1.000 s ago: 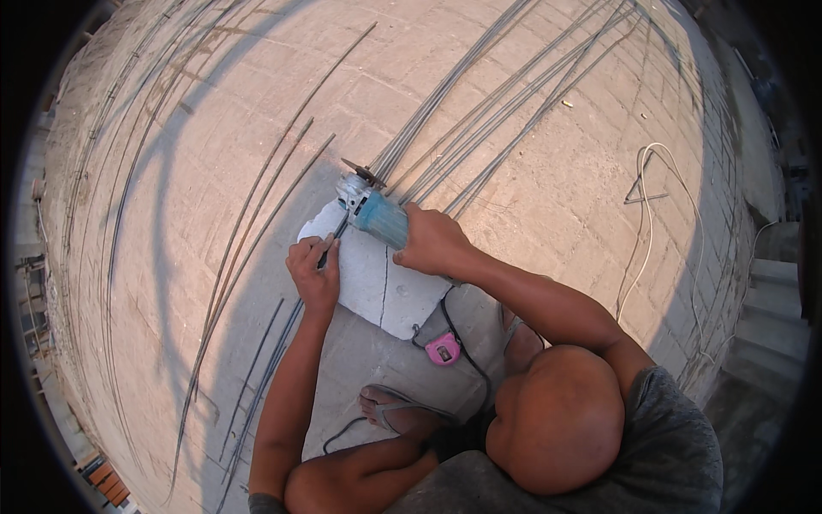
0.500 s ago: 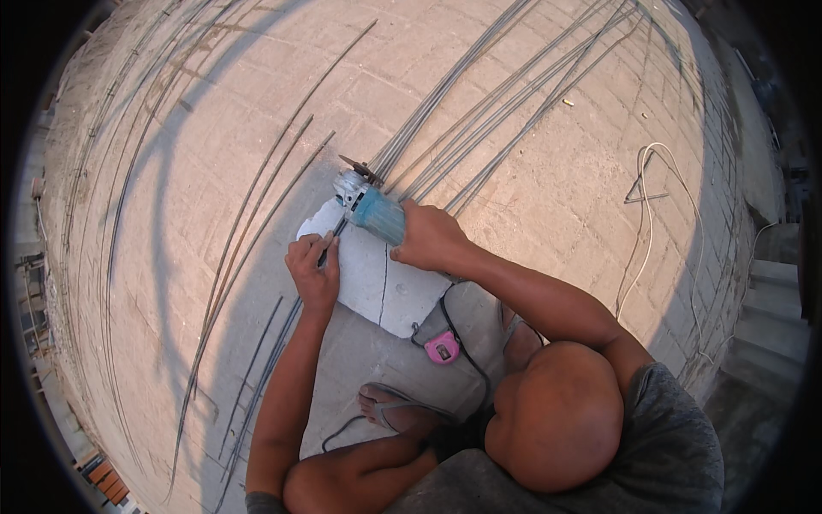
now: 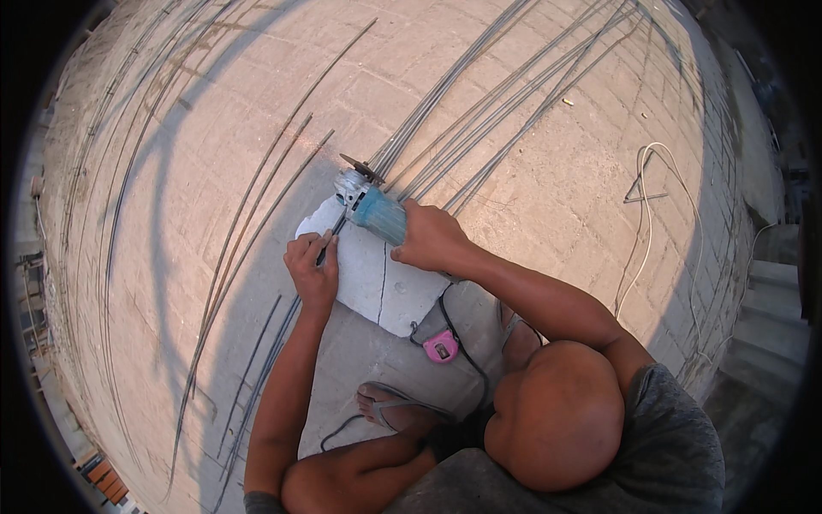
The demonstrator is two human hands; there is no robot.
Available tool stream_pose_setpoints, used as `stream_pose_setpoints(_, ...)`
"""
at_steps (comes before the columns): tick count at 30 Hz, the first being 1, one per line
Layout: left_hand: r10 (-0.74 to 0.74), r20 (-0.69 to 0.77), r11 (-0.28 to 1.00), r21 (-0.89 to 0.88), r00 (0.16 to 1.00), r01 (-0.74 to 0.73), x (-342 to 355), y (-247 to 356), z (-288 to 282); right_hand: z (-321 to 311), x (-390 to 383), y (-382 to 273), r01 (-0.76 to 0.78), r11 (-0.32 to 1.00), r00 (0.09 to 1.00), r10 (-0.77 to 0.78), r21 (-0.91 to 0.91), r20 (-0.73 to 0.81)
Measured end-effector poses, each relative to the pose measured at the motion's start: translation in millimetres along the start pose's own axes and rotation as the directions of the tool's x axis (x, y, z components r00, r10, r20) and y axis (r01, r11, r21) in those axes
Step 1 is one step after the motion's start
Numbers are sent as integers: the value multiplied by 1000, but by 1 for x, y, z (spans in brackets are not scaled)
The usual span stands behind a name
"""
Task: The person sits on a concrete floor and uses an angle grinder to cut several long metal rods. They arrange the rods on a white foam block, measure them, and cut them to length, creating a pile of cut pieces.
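My right hand [image 3: 435, 236] is wrapped round the teal body of an angle grinder [image 3: 379, 216]. The grinder's thin disc [image 3: 361, 167] stands at the near ends of a bundle of steel rods [image 3: 391, 152]. My left hand [image 3: 312, 259] is closed round dark steel rods [image 3: 339, 225], which pass under the grinder's metal head; the exact point of contact is hidden. Both hands are over a pale, cracked slab [image 3: 364, 278] on the ground. Faint reddish specks show just beyond the disc.
A pink tape measure [image 3: 441, 346] and a black cord [image 3: 467, 358] lie between the slab and my sandalled feet [image 3: 407, 411]. Loose rods [image 3: 248, 206] lie to the left, more beside my left forearm. A pale cable [image 3: 644, 236] loops at right; steps [image 3: 775, 295] stand beyond.
Reddish specks beyond the disc show more clearly now. Both hands, the grinder and the rods have stayed almost in place.
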State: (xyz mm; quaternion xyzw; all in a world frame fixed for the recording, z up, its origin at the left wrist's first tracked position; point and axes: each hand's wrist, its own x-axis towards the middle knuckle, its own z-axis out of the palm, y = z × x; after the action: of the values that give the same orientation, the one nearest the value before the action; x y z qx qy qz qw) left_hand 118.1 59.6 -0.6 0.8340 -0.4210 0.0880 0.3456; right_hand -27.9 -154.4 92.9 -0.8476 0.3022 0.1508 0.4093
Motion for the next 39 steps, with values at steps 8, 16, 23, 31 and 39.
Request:
stream_pose_setpoints(8, 8, -8, 1000, -7, 1000, -8, 1, 1, 1, 5, 6, 4, 31, 1000, 999, -31, -1, -30)
stream_pose_setpoints(16, 3, -8, 1000, -16, 1000, -4, 1, 2, 0, 3, 4, 5, 13, 1000, 1000, -13, 17, -12)
stream_pose_setpoints(23, 4, -4, 1000, -10, 1000, -4, 0, 1, 0, 2, 4, 3, -6, 1000, 1000, 6, 1, 0)
stream_pose_setpoints(31, 0, -9, 1000, -2, 1000, 0, 1, 3, -1, 0, 5, 0, -6, 1000, 1000, 6, -16, 11)
stream_pose_setpoints(39, -21, 3, 1000, -7, 1000, 21, 1, 5, -3, 1, 4, 2, 1, 1000, 1000, -1, -7, 0)
